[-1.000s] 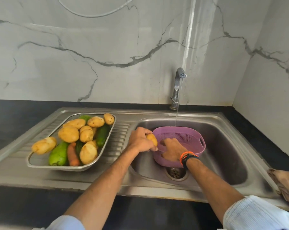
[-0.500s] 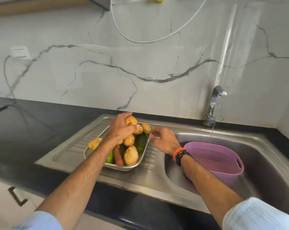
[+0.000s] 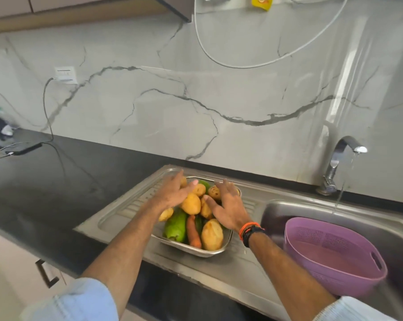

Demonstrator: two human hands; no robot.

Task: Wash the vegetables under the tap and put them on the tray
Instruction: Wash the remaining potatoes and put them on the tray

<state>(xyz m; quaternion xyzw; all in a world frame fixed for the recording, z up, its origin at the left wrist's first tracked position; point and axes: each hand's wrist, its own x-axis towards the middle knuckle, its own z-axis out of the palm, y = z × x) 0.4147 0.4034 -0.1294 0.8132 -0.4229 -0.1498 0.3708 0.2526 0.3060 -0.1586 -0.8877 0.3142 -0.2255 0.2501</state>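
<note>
1. Head view: a steel tray [image 3: 228,239] sits on the ribbed drainboard [image 3: 131,205] of the sink, heaped with potatoes [image 3: 211,235], a carrot [image 3: 193,232] and a large green vegetable [image 3: 176,225] (the heap rises above the tray's rim).
2. The left hand [image 3: 172,195] lies over the far left of the heap, its fingers straight and spread, touching the potatoes without curling round any.
3. The right hand [image 3: 228,207] rests on the right side of the heap, its fingers also straight and fanned wide, holding nothing; an orange and black wristband [image 3: 251,230] circles that wrist.
4. Both forearms cross the near part of the drainboard and hide part of the tray's left and right edges.
5. To the right, a purple perforated basket [image 3: 330,258] stands in the sink basin [image 3: 392,230], well apart from the tray, and nothing shows inside it.
6. The tap [image 3: 339,158] stands behind the basin, with a thin stream of water falling from its spout.
7. The black surface [image 3: 57,181] runs off to the left, where a dark flat device [image 3: 24,148] lies with a cable [image 3: 45,107] leading up to a wall socket [image 3: 66,74].
8. A white cable [image 3: 242,64] loops across the marble wall, and a yellow packet [image 3: 262,2] hangs at the top edge; its print is too blurred to read.
</note>
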